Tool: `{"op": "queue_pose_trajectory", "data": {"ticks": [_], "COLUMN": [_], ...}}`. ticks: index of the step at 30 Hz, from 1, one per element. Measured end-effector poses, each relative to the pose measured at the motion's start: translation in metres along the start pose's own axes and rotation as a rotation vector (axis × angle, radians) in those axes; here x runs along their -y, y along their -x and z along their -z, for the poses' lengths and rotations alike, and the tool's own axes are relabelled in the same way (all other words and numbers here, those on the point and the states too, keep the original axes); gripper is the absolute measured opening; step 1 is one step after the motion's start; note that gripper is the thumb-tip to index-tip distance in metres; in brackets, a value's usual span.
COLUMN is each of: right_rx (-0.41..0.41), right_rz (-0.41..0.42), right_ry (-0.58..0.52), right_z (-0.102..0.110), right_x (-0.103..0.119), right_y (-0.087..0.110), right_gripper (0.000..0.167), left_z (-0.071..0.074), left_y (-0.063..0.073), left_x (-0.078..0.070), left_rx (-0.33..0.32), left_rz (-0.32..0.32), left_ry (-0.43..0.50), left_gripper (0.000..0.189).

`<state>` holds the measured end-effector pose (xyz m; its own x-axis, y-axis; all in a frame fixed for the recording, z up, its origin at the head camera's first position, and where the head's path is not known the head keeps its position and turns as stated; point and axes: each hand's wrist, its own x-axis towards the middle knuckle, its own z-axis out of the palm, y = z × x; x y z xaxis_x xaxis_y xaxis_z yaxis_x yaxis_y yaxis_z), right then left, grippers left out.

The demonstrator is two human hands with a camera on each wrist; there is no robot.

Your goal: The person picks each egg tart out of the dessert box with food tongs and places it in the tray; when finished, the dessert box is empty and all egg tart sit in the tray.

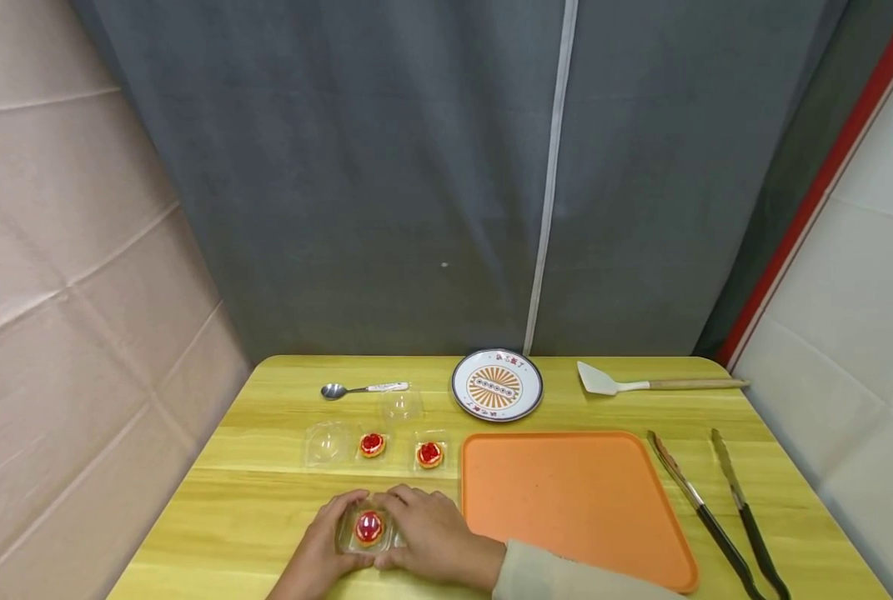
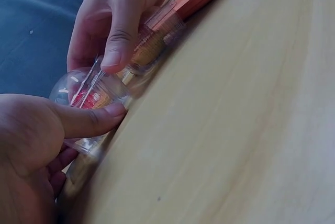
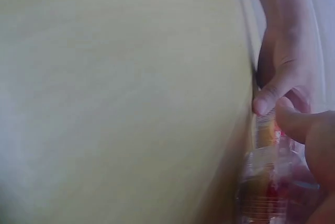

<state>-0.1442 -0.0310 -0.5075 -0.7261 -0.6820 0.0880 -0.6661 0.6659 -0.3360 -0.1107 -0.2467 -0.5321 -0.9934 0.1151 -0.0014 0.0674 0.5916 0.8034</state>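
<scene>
- Left hand [image 1: 320, 542] clamped on the left side of the clear domed pack [image 1: 368, 547], thumb and fingers round it.
- Right hand [image 1: 433, 537] clamped on the pack's right side, thumb on the near side.
- Pack, red tart [image 1: 368, 527] inside, is toward the near edge of the table [image 1: 228, 508], left of the orange tray [image 1: 566, 492]'s left edge. Resting or slightly lifted: can't tell.
- Step looks like prising lid off base; seam parted or not, can't tell.
- Best: left hand steadies base, right thumb works the rim from a corner.
- Keep it level; a tilt could slide the tart into the plastic.
- Don't squeeze the dome, likely thin; ease the rim apart gradually.
- Keep elbows off the tray's left edge.
</scene>
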Motion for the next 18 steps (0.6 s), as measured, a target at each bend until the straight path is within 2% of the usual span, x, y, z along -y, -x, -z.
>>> {"op": "queue_pose_trajectory", "data": {"ticks": [11,18], "right_rx": [0.019,0.028], "right_rz": [-0.057,-0.060], "right_ry": [-0.121,-0.191], "right_z": [0.0066,0.0103], "right_x": [-0.0005,-0.0012], "right_y": [-0.0036,-0.0036], "right_gripper": [0.080,0.082], "left_z": [-0.0030,0.0061], "left_y": [-0.0002,0.0032], "left_x": [0.0003,0.0014], "left_rx": [-0.033,0.070], "left_rz": [-0.012,-0.008], "left_ry": [-0.042,-0.047], "left_gripper": [0.090,0.103]}}
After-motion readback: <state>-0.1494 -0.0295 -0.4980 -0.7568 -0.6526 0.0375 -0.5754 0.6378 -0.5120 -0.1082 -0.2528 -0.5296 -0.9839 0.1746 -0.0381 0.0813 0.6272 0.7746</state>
